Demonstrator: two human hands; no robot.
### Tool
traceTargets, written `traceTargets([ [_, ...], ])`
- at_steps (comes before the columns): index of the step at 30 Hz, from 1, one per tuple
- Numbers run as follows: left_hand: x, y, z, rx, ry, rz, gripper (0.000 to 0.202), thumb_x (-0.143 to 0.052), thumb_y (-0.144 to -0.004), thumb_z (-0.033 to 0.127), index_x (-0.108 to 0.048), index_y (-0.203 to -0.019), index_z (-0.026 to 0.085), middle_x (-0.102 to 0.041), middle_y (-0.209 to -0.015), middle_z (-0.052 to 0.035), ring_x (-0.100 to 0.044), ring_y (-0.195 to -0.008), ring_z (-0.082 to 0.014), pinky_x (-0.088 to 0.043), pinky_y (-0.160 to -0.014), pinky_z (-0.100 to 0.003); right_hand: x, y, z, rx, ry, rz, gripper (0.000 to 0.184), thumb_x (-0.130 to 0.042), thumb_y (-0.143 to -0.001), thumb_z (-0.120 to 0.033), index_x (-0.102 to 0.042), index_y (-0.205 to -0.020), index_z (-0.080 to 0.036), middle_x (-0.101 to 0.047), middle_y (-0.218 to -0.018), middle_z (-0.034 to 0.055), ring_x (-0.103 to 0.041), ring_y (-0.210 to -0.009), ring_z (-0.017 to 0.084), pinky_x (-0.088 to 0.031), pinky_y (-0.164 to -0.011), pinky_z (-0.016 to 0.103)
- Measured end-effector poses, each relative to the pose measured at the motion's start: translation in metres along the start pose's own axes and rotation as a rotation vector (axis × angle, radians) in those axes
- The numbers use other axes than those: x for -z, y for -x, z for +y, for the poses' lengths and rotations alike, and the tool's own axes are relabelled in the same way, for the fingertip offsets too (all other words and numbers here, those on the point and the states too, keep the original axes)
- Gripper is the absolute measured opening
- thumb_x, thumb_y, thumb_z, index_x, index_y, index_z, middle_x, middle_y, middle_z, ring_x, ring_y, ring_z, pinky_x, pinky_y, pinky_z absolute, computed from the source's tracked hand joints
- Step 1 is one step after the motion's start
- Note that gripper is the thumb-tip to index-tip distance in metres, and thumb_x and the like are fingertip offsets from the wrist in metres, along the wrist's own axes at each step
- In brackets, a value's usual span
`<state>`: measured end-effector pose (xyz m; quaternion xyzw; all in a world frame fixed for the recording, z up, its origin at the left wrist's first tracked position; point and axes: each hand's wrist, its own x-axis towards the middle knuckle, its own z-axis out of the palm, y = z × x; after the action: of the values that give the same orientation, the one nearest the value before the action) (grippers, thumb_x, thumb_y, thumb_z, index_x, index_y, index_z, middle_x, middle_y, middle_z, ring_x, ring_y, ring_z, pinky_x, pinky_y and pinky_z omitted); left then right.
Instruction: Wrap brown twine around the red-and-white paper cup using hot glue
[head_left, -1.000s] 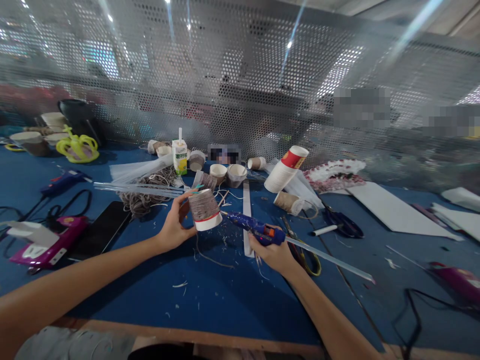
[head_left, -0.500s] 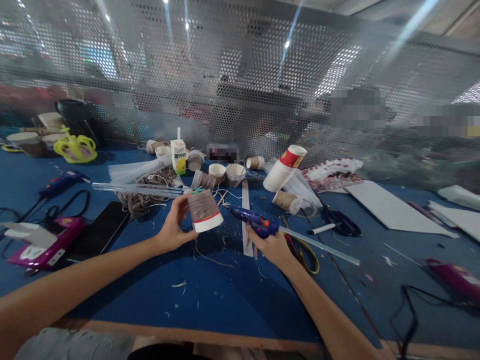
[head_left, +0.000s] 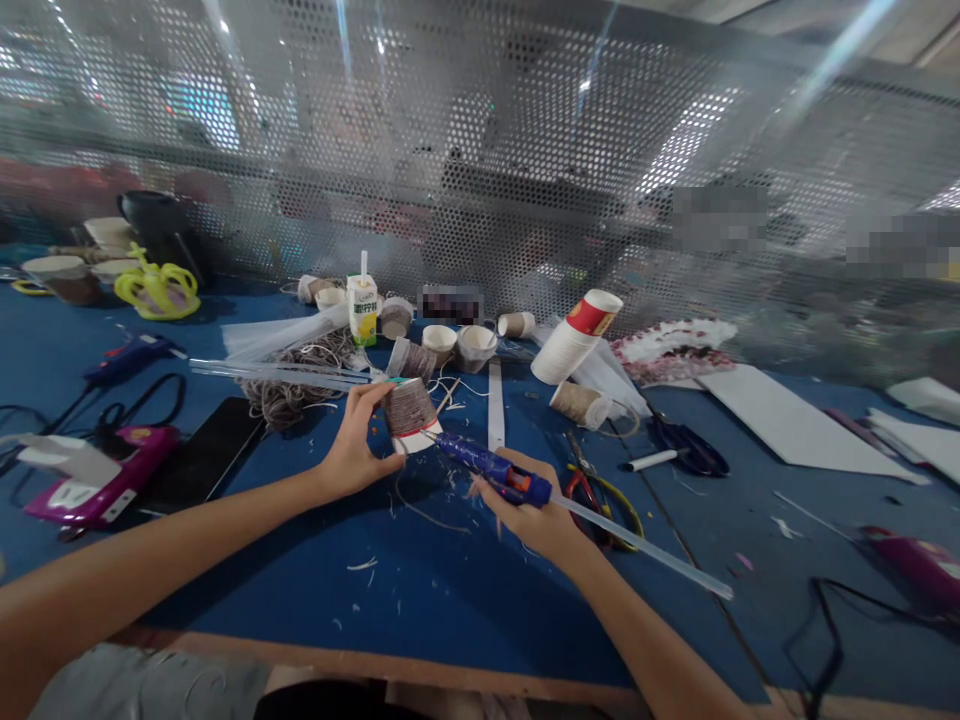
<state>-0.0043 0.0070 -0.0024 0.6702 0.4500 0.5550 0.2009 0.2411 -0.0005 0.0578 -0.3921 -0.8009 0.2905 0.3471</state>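
Note:
My left hand [head_left: 358, 445] grips a paper cup [head_left: 412, 408] between thumb and fingers. Grey-brown cord is wound round most of the cup, leaving a red line and a white band bare near its lower end. A loose cord tail [head_left: 427, 515] trails from it onto the table. In my right hand [head_left: 536, 505] is a blue hot glue gun [head_left: 487, 462], its nozzle pointing left at the cup's red line, touching or very close to it. A long clear glue stick [head_left: 645, 545] sticks out of the gun's back.
Behind the cup lie a tangled cord heap [head_left: 289, 385], a drink carton [head_left: 363, 312] and several cord-wrapped cups. Stacked paper cups [head_left: 574, 340] lean at centre right. Red-and-yellow-handled scissors [head_left: 600, 500] lie by my right wrist. A phone [head_left: 206, 450] rests at left; a perforated metal screen [head_left: 480, 150] stands behind.
The glue gun has moved left and down, bringing its nozzle from beside the cup to the red line. The cup has tilted slightly in my left hand.

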Motion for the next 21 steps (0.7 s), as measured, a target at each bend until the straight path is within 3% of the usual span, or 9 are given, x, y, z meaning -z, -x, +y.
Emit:
traceTargets([
  [10,0.000,0.002,0.001,-0.018,0.051,0.000,0.075,-0.070,-0.063,0.012,-0.041,-0.131,0.026,-0.039,-0.125,-0.0093,-0.043,-0.123,-0.0305,-0.049,-0.098,-0.049,-0.001,0.001,0.006,-0.034,0.024,0.012,0.020,-0.059,-0.078,-0.023,-0.050,-0.060,-0.022,-0.056,-0.054,-0.0014,-0.052,-0.047,0.013,-0.045,-0.047,0.025],
  [21,-0.001,0.002,-0.002,-0.040,0.181,0.009,0.071,-0.074,-0.067,0.021,-0.040,-0.130,0.026,-0.038,-0.128,-0.0104,-0.041,-0.129,-0.0290,-0.045,-0.105,-0.047,0.010,-0.005,0.012,-0.015,0.022,0.062,0.013,-0.064,-0.074,-0.030,-0.061,-0.062,-0.025,-0.058,-0.049,-0.0006,-0.058,-0.050,0.018,-0.049,-0.047,0.027],
])
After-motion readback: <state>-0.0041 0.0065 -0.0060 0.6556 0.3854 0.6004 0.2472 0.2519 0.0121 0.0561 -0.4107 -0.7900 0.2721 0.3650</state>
